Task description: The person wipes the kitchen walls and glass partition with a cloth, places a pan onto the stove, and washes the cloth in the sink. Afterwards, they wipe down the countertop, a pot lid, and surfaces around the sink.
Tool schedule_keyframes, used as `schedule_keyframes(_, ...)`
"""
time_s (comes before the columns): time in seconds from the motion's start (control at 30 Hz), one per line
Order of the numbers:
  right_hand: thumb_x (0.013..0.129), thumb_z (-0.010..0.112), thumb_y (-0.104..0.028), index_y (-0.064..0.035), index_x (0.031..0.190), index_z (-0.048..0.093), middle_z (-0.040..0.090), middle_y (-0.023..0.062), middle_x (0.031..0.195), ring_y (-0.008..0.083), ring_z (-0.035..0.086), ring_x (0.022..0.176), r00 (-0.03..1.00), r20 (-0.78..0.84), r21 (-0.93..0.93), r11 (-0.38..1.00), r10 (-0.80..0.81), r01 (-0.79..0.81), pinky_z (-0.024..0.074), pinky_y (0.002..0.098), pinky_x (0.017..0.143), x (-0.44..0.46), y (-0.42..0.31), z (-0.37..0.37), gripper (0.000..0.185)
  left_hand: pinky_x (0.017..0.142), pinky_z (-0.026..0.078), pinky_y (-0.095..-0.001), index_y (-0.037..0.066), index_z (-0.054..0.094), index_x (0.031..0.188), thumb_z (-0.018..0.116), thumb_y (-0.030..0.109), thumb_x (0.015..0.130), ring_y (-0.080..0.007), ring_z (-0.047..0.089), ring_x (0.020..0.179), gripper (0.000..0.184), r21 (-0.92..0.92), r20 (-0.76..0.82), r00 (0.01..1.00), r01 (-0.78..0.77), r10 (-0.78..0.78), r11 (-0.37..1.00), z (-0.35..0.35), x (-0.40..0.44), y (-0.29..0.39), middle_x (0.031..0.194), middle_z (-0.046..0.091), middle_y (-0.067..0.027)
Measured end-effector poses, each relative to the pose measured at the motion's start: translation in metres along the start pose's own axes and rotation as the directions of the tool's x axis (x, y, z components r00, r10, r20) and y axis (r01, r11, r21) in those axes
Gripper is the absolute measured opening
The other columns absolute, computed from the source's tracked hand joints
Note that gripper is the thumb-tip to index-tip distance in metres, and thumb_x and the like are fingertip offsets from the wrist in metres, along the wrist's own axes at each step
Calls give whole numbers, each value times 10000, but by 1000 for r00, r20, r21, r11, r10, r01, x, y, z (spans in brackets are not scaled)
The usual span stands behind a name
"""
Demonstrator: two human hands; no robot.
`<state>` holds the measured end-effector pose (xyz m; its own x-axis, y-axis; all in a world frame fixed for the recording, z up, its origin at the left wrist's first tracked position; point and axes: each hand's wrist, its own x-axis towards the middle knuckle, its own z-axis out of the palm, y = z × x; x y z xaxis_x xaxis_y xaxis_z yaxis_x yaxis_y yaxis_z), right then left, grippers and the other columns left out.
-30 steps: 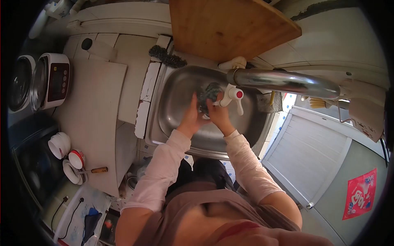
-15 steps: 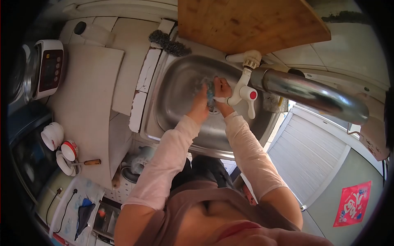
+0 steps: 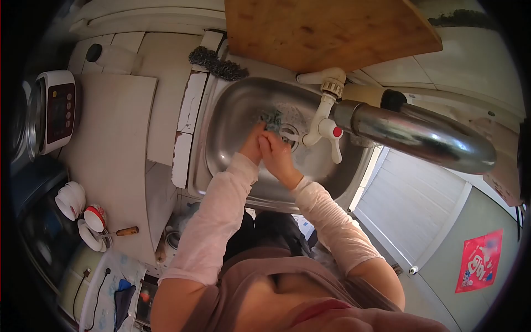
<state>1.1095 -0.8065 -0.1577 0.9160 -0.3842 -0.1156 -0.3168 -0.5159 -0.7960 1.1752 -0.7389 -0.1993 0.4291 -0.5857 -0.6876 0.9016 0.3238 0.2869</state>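
Observation:
Over the steel sink (image 3: 227, 130), my left hand (image 3: 253, 145) is closed around a wet, blue-green, crumpled thing (image 3: 271, 119). That thing sticks out past my fingertips; its exact kind I cannot make out. My right hand (image 3: 278, 157) is closed and pressed against the left, and what lies within its fingers is hidden. Just right of my hands, water seems to run from the white tap (image 3: 312, 135) with its red-marked lever. The drain (image 3: 289, 133) shows partly beneath the stream.
A wooden board (image 3: 332, 33) stands behind the sink. A grey scrubbing brush or scourer (image 3: 218, 65) lies on the back left rim. A thick metal pipe (image 3: 420, 135) juts out at right. Bowls (image 3: 71, 200) and a white appliance (image 3: 58, 110) stand on the left counter.
My hands have moved left and nearer to me, out from beside the tap's outlet. They now press together, with the blue-green thing beyond the fingertips. The view has shifted slightly.

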Motion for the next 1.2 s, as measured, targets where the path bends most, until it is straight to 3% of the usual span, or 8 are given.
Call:
schedule_keyframes(0.1,929,575,-135,-34,979,640,661,173,800,312,657,711,970,-49,-386,900,-240,203,509,358,634,25,36,-5,130,774,525,-364,126,451,1318,558,264,960,-163,594,970,399,-34,6,998,55,-55,998,-41,26,-36,1126,589,-46)
schedule_keyframes(0.27,981,521,-213,-15,1132,632,653,150,1082,218,627,924,956,12,242,927,293,-287,481,329,818,54,94,-22,272,793,506,-403,124,449,1311,530,224,953,-185,585,1003,381,472,-96,991,127,-92,872,-1,-7,-2,1160,565,-52)
schedule_keyframes(0.37,1001,489,-230,-17,1190,619,608,146,1190,229,590,1016,944,316,558,787,94,-265,444,328,905,40,53,-44,313,801,504,-393,125,426,1340,532,274,963,-191,586,1014,419,532,81,984,91,-158,842,2,-18,18,1161,562,-46)
schedule_keyframes(0.67,883,620,-113,-37,1041,621,665,162,959,342,650,874,949,-174,-127,962,-262,243,509,387,775,20,13,2,175,918,486,-374,129,420,1381,612,401,935,-169,531,1124,557,-178,156,974,191,-164,965,-16,24,6,1277,524,-57)
schedule_keyframes(0.83,863,618,-135,-71,998,628,668,166,882,358,644,817,999,-22,-65,997,-39,37,503,411,740,1,-27,3,150,887,500,-339,97,488,1307,565,357,970,-193,578,1080,433,306,184,978,-154,100,939,-5,-14,13,1186,578,-61)
schedule_keyframes(0.93,873,586,-158,-85,997,631,669,167,878,353,651,833,985,-93,-113,985,-143,132,501,414,758,14,8,0,151,909,494,-351,75,497,1320,497,361,1000,-197,589,1091,429,146,-52,998,46,-39,988,10,-17,10,1210,594,-71)
schedule_keyframes(1.03,888,543,-177,-78,1008,628,672,164,894,329,660,880,923,-173,-20,935,345,-354,490,416,821,58,75,-8,177,949,463,-411,93,494,1343,449,383,1017,-187,552,1154,439,33,-9,977,214,-214,976,11,-4,5,1277,567,-56)
schedule_keyframes(1.2,905,537,-142,-57,1025,621,662,163,1015,329,653,861,982,-135,-47,991,-131,126,496,395,787,44,114,-12,170,940,451,-409,143,477,1356,445,399,1013,-166,523,1149,429,250,9,999,47,-51,967,-19,18,-8,1309,517,-27)
